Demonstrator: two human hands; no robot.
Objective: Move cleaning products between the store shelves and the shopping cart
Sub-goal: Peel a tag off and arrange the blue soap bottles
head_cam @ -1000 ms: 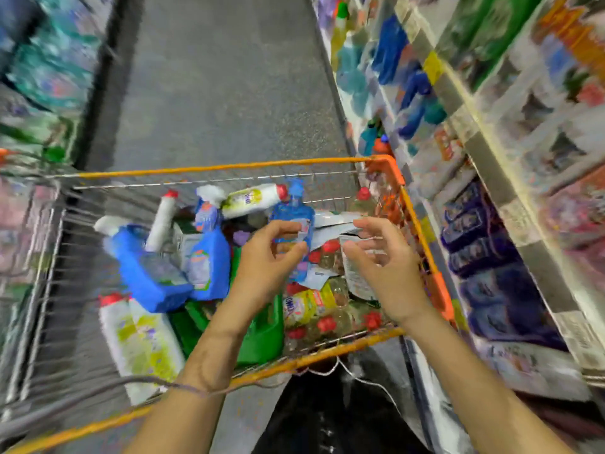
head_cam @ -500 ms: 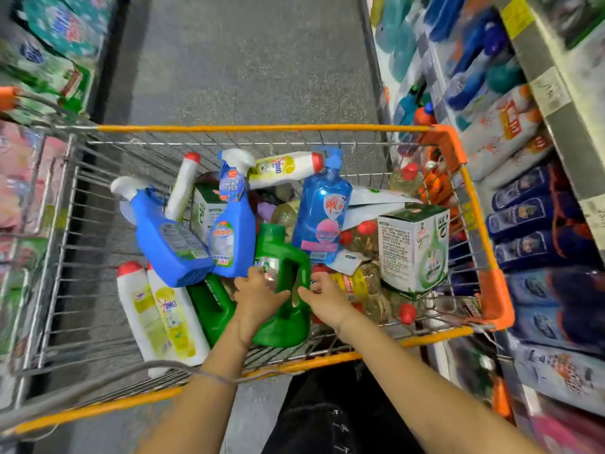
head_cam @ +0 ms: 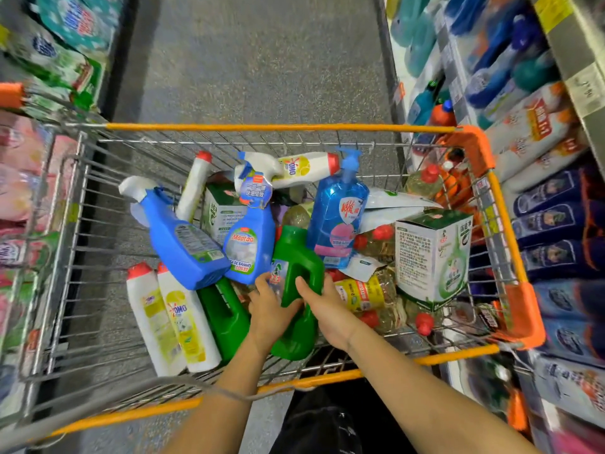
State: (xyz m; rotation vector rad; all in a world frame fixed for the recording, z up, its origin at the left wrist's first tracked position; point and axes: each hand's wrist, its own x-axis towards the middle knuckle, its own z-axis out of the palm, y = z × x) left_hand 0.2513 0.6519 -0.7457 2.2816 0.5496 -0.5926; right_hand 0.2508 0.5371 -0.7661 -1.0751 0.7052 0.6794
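Speckled aisle, wire cart [head_cam: 278, 127] | left hand [head_cam: 268, 311], right hand [head_cam: 329, 311]: fingers [head_cam: 262, 283] gripping glossy green jug [head_cam: 296, 253]

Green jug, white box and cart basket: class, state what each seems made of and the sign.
Green jug: likely opaque glossy plastic, moulded handle. White box: seemingly printed cardboard, flat faces, sharp edges. Cart basket: metal wire, grey sheen; orange rim probably plastic.

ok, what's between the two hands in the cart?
A green plastic handled jug sits between the left hand and right hand, both holding it; seen in head view.
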